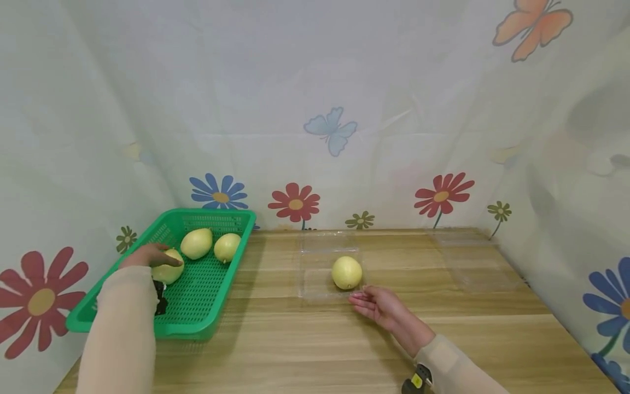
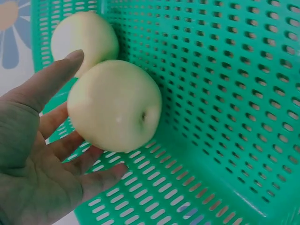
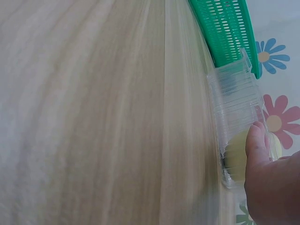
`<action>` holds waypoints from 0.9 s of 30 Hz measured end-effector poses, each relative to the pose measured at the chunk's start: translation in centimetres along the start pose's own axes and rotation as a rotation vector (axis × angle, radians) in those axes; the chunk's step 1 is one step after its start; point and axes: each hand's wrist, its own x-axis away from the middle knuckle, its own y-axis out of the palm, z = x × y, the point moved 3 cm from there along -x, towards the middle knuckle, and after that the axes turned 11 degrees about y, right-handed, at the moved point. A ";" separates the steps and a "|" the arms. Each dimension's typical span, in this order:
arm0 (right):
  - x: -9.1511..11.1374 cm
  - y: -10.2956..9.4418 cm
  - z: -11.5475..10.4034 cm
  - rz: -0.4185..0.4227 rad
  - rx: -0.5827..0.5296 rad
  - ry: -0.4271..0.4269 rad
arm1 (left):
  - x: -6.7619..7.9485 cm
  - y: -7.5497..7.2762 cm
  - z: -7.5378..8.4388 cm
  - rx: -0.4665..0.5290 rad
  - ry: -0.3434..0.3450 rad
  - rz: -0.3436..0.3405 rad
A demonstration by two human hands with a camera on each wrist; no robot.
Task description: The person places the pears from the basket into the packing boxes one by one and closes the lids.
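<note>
My left hand (image 2: 33, 154) curls its fingers (image 2: 56, 82) round a pale yellow round fruit (image 2: 115, 105) at the left edge of the green perforated plastic basket (image 2: 225, 117). I'd lift it straight, clear of the rim. My right hand (image 1: 381, 306) rests with fingers relaxed beside the clear plastic tray (image 1: 320, 273) at the surface's middle.

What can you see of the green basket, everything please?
The green basket is a shallow rectangular tray, plastic by its look, its floor and walls pierced with rows of small slots and topped by a solid rim. It sits flat at the table's left rear, against the flowered backdrop. Three pale yellow fruits lie inside. The left hand reaches in, its fingers round the nearest fruit, which touches a second behind it in the left wrist view.
</note>
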 end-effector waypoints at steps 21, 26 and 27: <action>-0.5 -0.2 0.3 0.022 -0.005 0.009 | -0.7 1.9 0.3 0.107 -0.068 0.129; -0.5 -0.3 0.3 0.012 -0.003 0.009 | -0.8 1.8 0.0 0.091 -0.052 0.156; -0.5 -0.3 0.3 0.010 -0.004 0.009 | -0.8 1.8 0.0 0.088 -0.050 0.161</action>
